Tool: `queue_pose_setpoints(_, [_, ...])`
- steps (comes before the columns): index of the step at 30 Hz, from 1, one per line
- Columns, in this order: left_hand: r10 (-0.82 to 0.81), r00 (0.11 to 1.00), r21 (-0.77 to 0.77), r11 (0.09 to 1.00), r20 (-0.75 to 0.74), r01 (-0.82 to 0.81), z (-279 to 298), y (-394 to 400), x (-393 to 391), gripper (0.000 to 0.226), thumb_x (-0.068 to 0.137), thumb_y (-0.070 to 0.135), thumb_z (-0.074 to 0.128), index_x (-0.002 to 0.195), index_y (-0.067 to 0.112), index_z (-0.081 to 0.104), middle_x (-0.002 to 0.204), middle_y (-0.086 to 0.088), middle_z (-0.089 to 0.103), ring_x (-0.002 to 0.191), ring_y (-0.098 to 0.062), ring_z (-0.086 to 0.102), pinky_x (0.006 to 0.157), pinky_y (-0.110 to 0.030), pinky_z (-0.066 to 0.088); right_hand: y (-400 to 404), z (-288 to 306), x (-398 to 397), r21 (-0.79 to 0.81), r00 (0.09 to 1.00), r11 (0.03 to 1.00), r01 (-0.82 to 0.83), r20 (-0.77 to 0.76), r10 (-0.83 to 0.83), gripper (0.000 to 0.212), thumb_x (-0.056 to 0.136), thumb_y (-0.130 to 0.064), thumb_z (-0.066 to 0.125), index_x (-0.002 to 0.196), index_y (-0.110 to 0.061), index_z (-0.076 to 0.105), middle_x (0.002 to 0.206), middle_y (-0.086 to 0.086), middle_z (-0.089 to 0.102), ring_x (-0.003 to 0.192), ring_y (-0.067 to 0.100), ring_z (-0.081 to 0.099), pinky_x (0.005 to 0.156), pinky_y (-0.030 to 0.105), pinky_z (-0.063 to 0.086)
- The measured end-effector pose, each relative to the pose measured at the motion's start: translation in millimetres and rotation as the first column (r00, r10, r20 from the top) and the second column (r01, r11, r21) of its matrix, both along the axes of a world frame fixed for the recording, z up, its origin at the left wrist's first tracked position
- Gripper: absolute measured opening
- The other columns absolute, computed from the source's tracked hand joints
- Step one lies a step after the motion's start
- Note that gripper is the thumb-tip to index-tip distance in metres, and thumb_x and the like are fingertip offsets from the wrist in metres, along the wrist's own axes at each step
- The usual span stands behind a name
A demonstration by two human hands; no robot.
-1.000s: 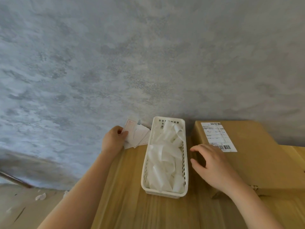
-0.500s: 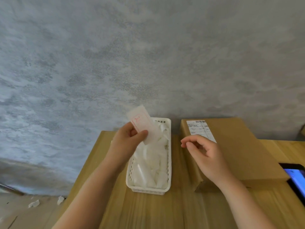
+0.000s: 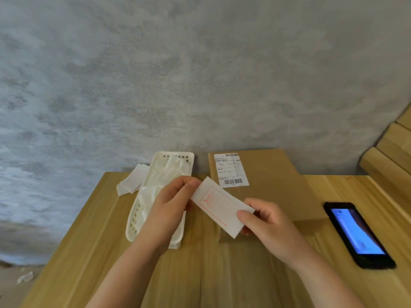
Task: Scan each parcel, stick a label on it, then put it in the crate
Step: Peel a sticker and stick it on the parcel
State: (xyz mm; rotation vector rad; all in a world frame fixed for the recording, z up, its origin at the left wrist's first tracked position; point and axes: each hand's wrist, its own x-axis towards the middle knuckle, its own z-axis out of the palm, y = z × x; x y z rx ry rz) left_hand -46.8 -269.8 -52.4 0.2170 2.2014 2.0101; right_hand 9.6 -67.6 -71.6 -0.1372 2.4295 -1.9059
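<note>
I see both hands, left [image 3: 169, 210] and right [image 3: 269, 227], pinching a thin rectangular paper label [image 3: 220, 206] above the cardboard parcel [image 3: 266, 185].

Table [image 3: 255, 274]: basket [image 3: 133, 221], parcel [image 3: 273, 181], phone [image 3: 358, 236]

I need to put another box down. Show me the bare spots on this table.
Bare wood runs along the near edge of the table, in front of the basket and the box. A narrow strip lies between the box and the phone. The far left is crowded: loose labels beside the basket.
</note>
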Motion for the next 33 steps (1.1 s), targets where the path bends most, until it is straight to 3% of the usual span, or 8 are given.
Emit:
queue_pose_setpoints(2, [-0.078,0.997,-0.036,0.996,-0.004,0.078,0.1,3.8,1.9,0.025,0.100,0.027,0.051,0.095,0.014,0.072,0.085,0.002,0.074,0.083,-0.008,0.070,0.071,-0.017,0.053,9.1,-0.6,4.7,0.018,1.000,1.000,-0.023,0.015,0.022,0.026,0.086,-0.028,0.055,0.068,-0.010,0.056,0.066,-0.005,0.056,0.066,0.013,0.050,0.063,0.031,0.035])
queue_pose_setpoints(5, [-0.184,0.983,-0.120,0.976,-0.013,0.181,-1.9,14.2,5.9,0.013,0.096,0.021,0.060,0.095,0.017,0.073,0.089,0.001,0.076,0.088,-0.012,0.072,0.080,-0.026,0.058,15.8,-0.2,9.3,0.027,0.999,0.998,-0.052,0.012,0.052,0.024,0.086,-0.030,0.056,0.064,-0.021,0.058,0.065,-0.007,0.056,0.066,0.011,0.050,0.063,0.027,0.036])
queue_pose_setpoints(9, [-0.084,0.996,-0.087,0.993,-0.033,0.081,-7.6,23.0,9.3,0.011,0.095,0.019,0.063,0.098,0.019,0.073,0.095,0.002,0.077,0.092,-0.013,0.072,0.088,-0.038,0.058,23.0,-5.4,13.3,-0.114,1.000,0.993,0.008,0.002,-0.008,0.023,0.088,-0.031,0.058,0.087,-0.011,0.069,0.077,0.010,0.067,0.072,0.013,0.059,0.065,0.026,0.047])
queue_pose_setpoints(12, [-0.020,0.999,-0.076,0.997,-0.050,0.016,-11.8,24.2,8.6,0.012,0.095,0.023,0.063,0.100,0.019,0.072,0.096,0.002,0.077,0.093,-0.014,0.072,0.090,-0.043,0.058,27.6,-12.3,18.8,-0.128,1.000,0.992,-0.012,-0.008,0.011,0.021,0.087,-0.024,0.059,0.089,-0.005,0.067,0.079,0.005,0.069,0.076,0.014,0.062,0.071,0.025,0.050])
queue_pose_setpoints(16, [0.000,0.998,-0.094,0.996,-0.056,-0.006,-16.1,26.5,8.2,0.012,0.095,0.023,0.062,0.100,0.019,0.072,0.094,0.005,0.077,0.091,-0.010,0.072,0.087,-0.036,0.059,27.6,-19.6,25.5,-0.064,1.000,0.998,-0.021,0.000,0.021,0.011,0.085,-0.022,0.063,0.089,-0.015,0.069,0.082,0.002,0.072,0.078,0.008,0.064,0.076,0.021,0.050])
queue_pose_setpoints(20, [-0.005,0.998,-0.102,0.995,-0.059,-0.001,-18.7,28.9,9.5,0.012,0.095,0.023,0.062,0.101,0.018,0.072,0.094,0.006,0.077,0.091,-0.009,0.072,0.084,-0.030,0.059,24.5,-25.2,24.9,-0.055,1.000,0.998,-0.001,0.009,0.002,0.007,0.082,-0.028,0.065,0.086,-0.024,0.070,0.082,0.003,0.073,0.078,0.010,0.064,0.076,0.026,0.050])
queue_pose_setpoints(25, [-0.004,0.999,-0.090,0.996,-0.053,-0.001,-20.3,31.7,10.3,0.011,0.096,0.021,0.062,0.100,0.019,0.072,0.094,0.006,0.077,0.091,-0.009,0.072,0.080,-0.026,0.057,25.6,-26.0,24.4,-0.064,1.000,0.998,0.003,0.001,-0.003,0.020,0.076,-0.045,0.063,0.084,-0.028,0.069,0.082,0.002,0.073,0.078,0.015,0.063,0.077,0.034,0.050])
queue_pose_setpoints(33, [-0.013,0.999,-0.091,0.996,-0.050,0.009,-21.6,31.9,12.7,0.012,0.096,0.023,0.061,0.101,0.019,0.071,0.094,0.006,0.077,0.092,-0.008,0.072,0.079,-0.025,0.057,26.4,-24.8,24.4,-0.063,1.000,0.998,0.004,0.008,-0.003,0.007,0.083,-0.028,0.063,0.081,-0.027,0.069,0.080,0.002,0.072,0.077,0.015,0.064,0.078,0.035,0.051])
